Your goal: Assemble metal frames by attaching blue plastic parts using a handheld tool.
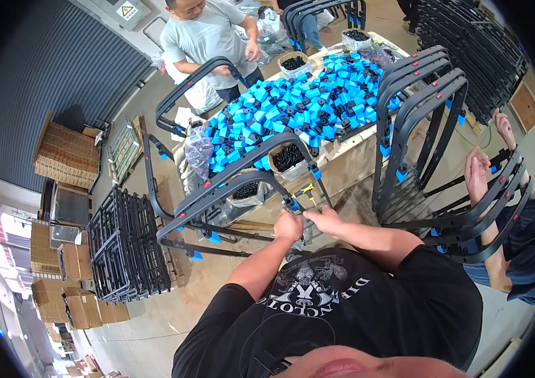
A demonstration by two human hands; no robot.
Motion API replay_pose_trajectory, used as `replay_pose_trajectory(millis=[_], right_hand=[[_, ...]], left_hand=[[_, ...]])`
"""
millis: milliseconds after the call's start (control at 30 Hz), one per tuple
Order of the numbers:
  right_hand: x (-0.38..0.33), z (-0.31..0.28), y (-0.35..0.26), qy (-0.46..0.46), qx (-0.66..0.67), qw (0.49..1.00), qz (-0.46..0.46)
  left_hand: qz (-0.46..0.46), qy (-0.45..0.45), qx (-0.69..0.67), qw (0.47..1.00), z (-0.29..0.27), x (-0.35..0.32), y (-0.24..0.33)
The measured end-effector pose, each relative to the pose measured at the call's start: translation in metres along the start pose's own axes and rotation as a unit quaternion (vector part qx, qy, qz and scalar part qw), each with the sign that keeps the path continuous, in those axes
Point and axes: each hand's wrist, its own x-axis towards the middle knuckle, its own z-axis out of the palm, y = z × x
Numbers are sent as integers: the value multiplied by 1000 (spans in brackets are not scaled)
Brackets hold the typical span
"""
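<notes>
The left hand (pixel 288 225) is closed around the lower right end of a black tubular frame (pixel 252 177), just below a blue fitting (pixel 293 205). The right hand (pixel 323 220) is close beside it with its fingers curled in. A yellow-and-black handled tool (pixel 305 189) is just beyond its fingertips, but the view is too small to tell whether that hand grips the tool or the frame end.

The held frame leans at the near side of the bench (pixel 344 148), its curved rail running off to the left. A second frame (pixel 247 155) of the same shape stands just behind it. A large heap of blue and black pieces (pixel 305 104) covers much of the bench. A tub of black parts (pixel 287 159) stands at the near edge, and a clear plastic bag (pixel 199 151) is at the left end.

To the right, several upright frames (pixel 415 107) stand in a row. At the far right, another person's hand (pixel 477 173) is raised, palm showing. On the far left side of the bench, a person in a light shirt (pixel 207 38) stands by another curved frame (pixel 185 88). Stacked black frames (pixel 127 246) and cardboard boxes (pixel 69 157) are on the floor to the left.
</notes>
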Motion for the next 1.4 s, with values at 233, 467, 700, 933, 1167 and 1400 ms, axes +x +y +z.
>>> replay_pose_trajectory(millis=[233,467,700,933,1167,1400], right_hand=[[47,6,7,43,41,996,-73],[68,22,-12,91,221,964,-113],[60,1,-22,83,390,910,111],[94,-64,-3,220,330,916,-55],[133,-84,-43,262,171,942,-124],[156,-78,-37,201,194,955,-97]], left_hand=[[-14,-44,-289,956,-33,-13,-13],[-35,17,-345,938,-45,-24,-33],[81,-29,-220,972,-58,-44,33],[82,-82,-358,927,-38,7,88],[-41,-135,-476,868,-23,63,115],[-34,-175,-532,827,-32,69,113]])
